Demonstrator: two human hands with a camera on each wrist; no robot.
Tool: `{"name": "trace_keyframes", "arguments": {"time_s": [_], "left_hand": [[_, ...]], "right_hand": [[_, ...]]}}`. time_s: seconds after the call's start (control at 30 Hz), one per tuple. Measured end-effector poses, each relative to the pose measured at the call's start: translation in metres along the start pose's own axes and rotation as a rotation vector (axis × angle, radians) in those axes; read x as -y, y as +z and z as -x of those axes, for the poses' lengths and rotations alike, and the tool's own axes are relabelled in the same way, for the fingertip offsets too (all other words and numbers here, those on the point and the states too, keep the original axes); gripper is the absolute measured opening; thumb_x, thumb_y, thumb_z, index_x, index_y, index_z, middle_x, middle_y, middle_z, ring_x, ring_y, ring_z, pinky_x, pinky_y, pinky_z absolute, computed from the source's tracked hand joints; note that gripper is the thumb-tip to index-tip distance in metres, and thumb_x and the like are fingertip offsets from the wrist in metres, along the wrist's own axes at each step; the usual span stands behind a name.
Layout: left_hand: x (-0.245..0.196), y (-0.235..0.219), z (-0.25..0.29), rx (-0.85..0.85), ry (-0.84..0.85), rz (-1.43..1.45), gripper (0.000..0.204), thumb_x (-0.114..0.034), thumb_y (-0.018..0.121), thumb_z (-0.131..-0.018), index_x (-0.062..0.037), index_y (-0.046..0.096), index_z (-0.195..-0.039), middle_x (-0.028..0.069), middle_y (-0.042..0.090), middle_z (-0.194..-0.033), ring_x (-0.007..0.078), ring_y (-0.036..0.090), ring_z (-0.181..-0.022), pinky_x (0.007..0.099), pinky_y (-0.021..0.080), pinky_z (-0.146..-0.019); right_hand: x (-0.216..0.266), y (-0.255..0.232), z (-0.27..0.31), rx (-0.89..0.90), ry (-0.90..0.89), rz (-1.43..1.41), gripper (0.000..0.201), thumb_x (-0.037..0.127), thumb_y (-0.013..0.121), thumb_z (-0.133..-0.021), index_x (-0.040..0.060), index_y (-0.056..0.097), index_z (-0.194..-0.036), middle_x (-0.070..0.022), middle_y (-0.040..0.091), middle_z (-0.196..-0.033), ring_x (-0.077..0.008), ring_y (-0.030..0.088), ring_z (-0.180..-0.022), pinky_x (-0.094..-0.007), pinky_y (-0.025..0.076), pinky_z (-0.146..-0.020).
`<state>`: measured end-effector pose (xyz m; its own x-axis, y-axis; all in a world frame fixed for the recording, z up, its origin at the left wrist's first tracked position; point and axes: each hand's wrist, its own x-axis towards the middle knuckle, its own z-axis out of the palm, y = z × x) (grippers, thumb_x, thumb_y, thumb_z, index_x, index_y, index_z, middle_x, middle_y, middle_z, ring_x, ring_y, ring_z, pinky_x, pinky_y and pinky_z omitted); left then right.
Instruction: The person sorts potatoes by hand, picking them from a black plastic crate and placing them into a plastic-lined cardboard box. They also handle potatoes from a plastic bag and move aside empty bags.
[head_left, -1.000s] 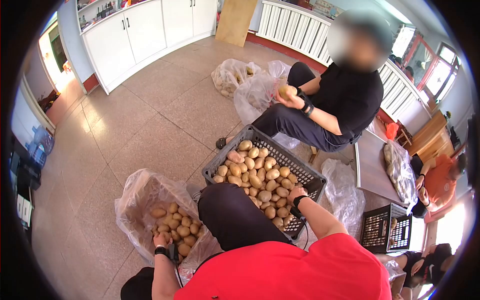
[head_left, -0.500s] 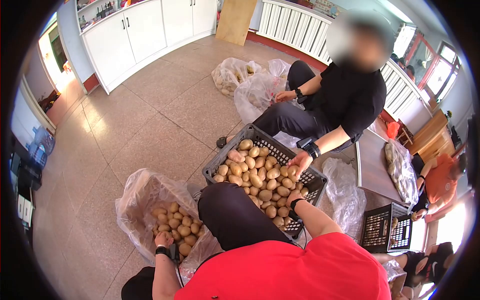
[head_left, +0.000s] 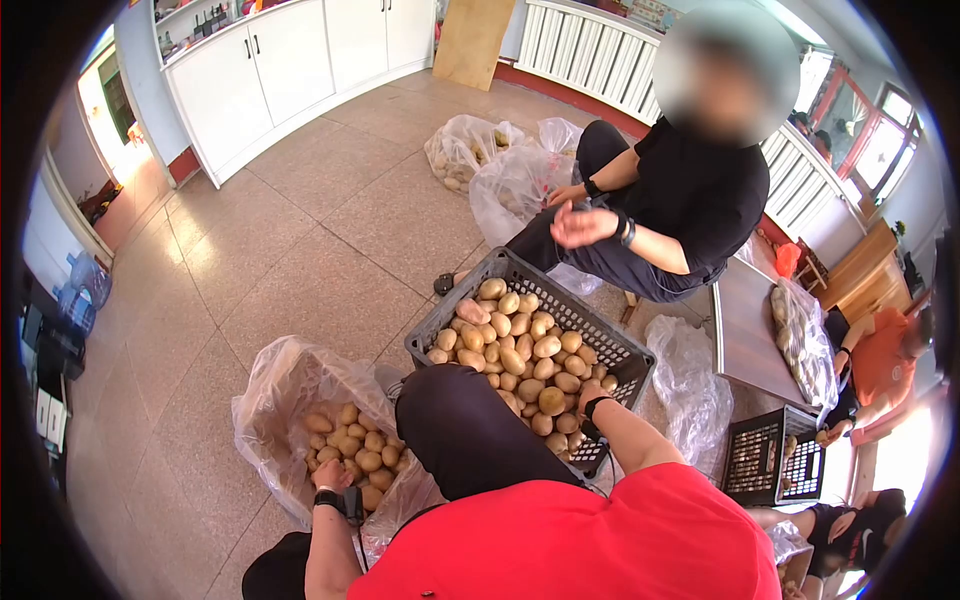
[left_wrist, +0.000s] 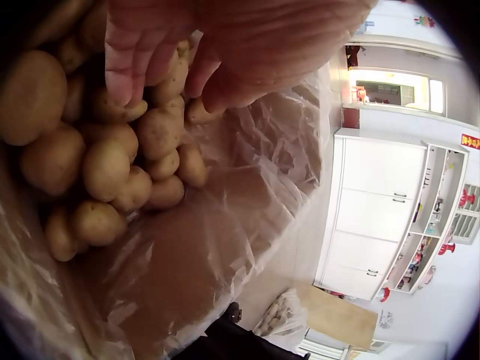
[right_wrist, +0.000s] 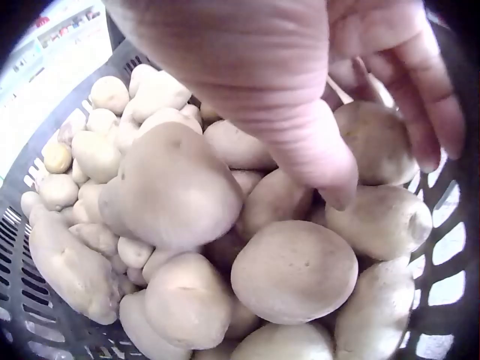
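Observation:
In the head view, my left hand (head_left: pixel 331 475) reaches into a clear plastic bag (head_left: pixel 262 400) of potatoes (head_left: pixel 368 461). The left wrist view shows its fingers extended downward, fingertips right at the potatoes (left_wrist: pixel 106 169). My right hand (head_left: pixel 591 392) is inside the black crate (head_left: pixel 462 284), low at its right side, among many potatoes (head_left: pixel 524 347). In the right wrist view, the thumb and loosely spread fingers lie on either side of one potato (right_wrist: pixel 373 142), close to the crate's slotted wall. A larger potato (right_wrist: pixel 176 187) looks blurred in front of the thumb.
Across the crate sits a person in black (head_left: pixel 700 190), one hand raised above the knee. Potato bags (head_left: pixel 470 150) stand behind the crate. Crumpled plastic (head_left: pixel 685 380) lies to its right, near a second black crate (head_left: pixel 770 455). Other people sit at the far right.
The person across held a potato, reached it into the crate, and has drawn back the hand without it. A yellowish potato now lies atop the pile. My hands have barely moved.

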<state>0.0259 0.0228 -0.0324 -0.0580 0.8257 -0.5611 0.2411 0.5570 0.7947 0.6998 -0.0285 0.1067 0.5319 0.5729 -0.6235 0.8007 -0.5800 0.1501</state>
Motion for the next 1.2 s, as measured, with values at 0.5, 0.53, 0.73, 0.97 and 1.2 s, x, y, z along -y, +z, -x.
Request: {"name": "trace_keyframes", "arguments": {"time_s": [0.5, 0.53, 0.73, 0.97, 1.2], "left_hand": [[-0.086, 0.036, 0.068, -0.156, -0.300, 0.404, 0.029, -0.016, 0.055, -0.085, -0.0101, 0.055, -0.114, 0.0058, 0.058, -0.077, 0.0195, 0.056, -0.058, 0.0330, 0.050, -0.052], [-0.094, 0.038, 0.074, -0.170, -0.333, 0.411, 0.028, -0.015, 0.055, -0.085, -0.0092, 0.056, -0.113, 0.0061, 0.058, -0.072, 0.0187, 0.055, -0.055, 0.0311, 0.049, -0.050], [-0.089, 0.041, 0.068, -0.254, -0.075, 0.263, 0.019, -0.004, 0.051, -0.081, -0.0033, 0.063, -0.095, 0.0091, 0.061, -0.071, 0.0180, 0.058, -0.055, 0.0319, 0.047, -0.047], [-0.111, 0.048, 0.080, -0.384, -0.004, 0.045, 0.024, -0.011, 0.057, -0.081, -0.0027, 0.065, -0.101, 0.0111, 0.068, -0.090, 0.0197, 0.064, -0.081, 0.0300, 0.051, -0.069], [-0.174, 0.066, 0.092, -0.093, 0.063, 0.459, 0.031, -0.013, 0.054, -0.087, -0.0007, 0.056, -0.115, 0.0082, 0.062, -0.088, 0.0142, 0.060, -0.069, 0.0261, 0.052, -0.062]], "right_hand": [[0.002, 0.008, 0.013, -0.156, -0.008, 0.001, 0.032, 0.016, 0.056, -0.080, 0.0024, 0.063, -0.108, -0.0183, 0.062, -0.113, -0.0312, 0.061, -0.103, -0.0408, 0.050, -0.087], [0.001, 0.012, 0.011, -0.186, -0.014, -0.052, 0.034, 0.017, 0.056, -0.080, 0.0016, 0.061, -0.109, -0.0198, 0.061, -0.113, -0.0323, 0.061, -0.103, -0.0401, 0.050, -0.087], [0.014, -0.010, 0.041, -0.085, -0.068, 0.074, 0.038, 0.024, 0.059, -0.076, 0.0027, 0.062, -0.108, -0.0179, 0.062, -0.112, -0.0320, 0.061, -0.101, -0.0396, 0.049, -0.087], [0.004, 0.026, -0.021, -0.026, -0.232, 0.246, 0.039, 0.030, 0.067, -0.069, 0.0058, 0.068, -0.099, -0.0136, 0.065, -0.107, -0.0246, 0.061, -0.104, -0.0358, 0.048, -0.088], [0.027, -0.047, 0.034, -0.070, -0.253, -0.311, 0.041, 0.023, 0.069, -0.063, 0.0014, 0.063, -0.097, -0.0171, 0.067, -0.080, -0.0270, 0.067, -0.070, -0.0355, 0.054, -0.065]]}}
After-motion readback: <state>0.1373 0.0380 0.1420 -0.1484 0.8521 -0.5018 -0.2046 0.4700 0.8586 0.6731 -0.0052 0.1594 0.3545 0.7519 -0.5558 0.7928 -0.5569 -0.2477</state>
